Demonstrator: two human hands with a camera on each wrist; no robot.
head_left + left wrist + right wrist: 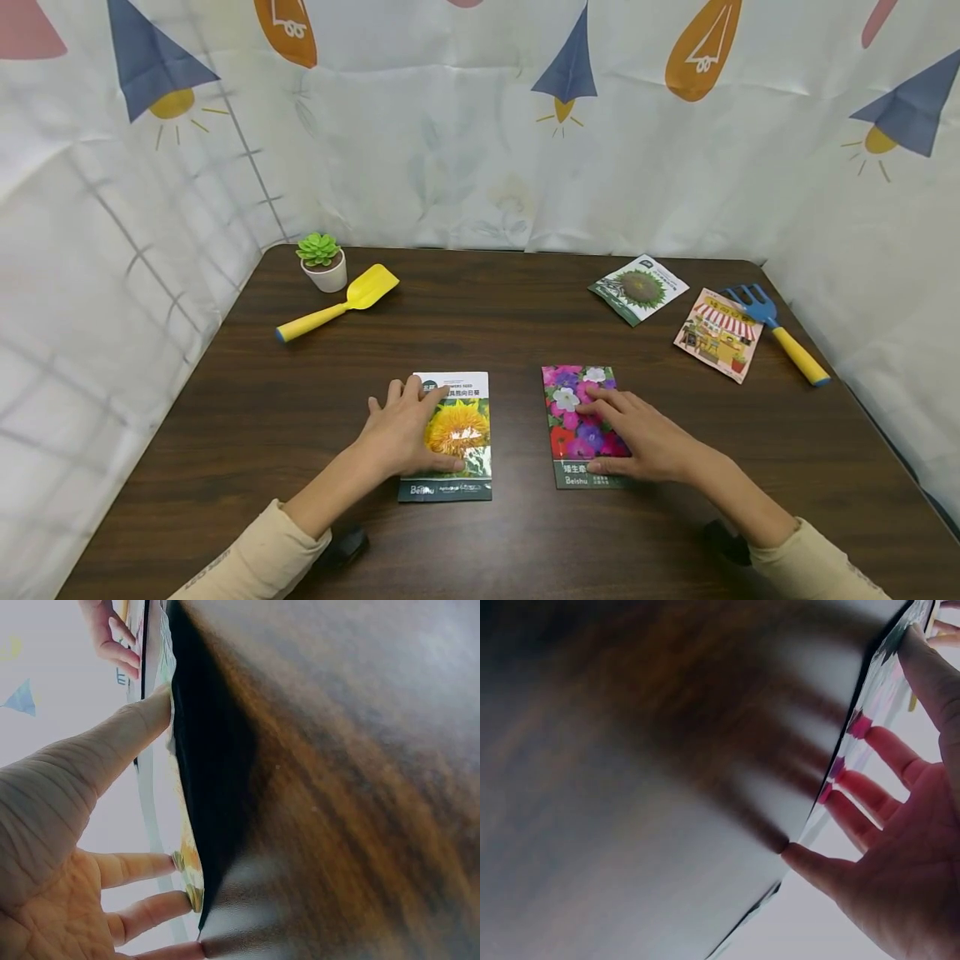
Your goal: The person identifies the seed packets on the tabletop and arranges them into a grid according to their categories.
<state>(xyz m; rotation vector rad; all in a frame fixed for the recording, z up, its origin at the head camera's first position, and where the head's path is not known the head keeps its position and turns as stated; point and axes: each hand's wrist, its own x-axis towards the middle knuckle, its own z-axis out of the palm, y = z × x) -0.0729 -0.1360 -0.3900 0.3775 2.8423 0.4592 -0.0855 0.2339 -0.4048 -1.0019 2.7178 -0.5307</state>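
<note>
In the head view a seed packet with a yellow sunflower [463, 433] lies flat in the middle of the table. My left hand [405, 425] rests on its left part, fingers spread and thumb across its lower half. To the right lies a seed packet with pink and purple flowers [572, 417], and my right hand [645, 437] touches its right side with fingers extended. The left wrist view shows the left thumb [127, 731] and fingertips against the packet. From the right wrist, the right hand's fingers [889, 754] reach the flower packet's surface, the little finger touching the table.
At the back left stand a small potted succulent [324, 265] and a yellow toy shovel [363, 292]. A white-and-green seed packet [639, 289], a pink shop-print packet [716, 337] and a blue-and-yellow hand rake [787, 333] lie at the right. A printed curtain [465, 167] hangs behind the table.
</note>
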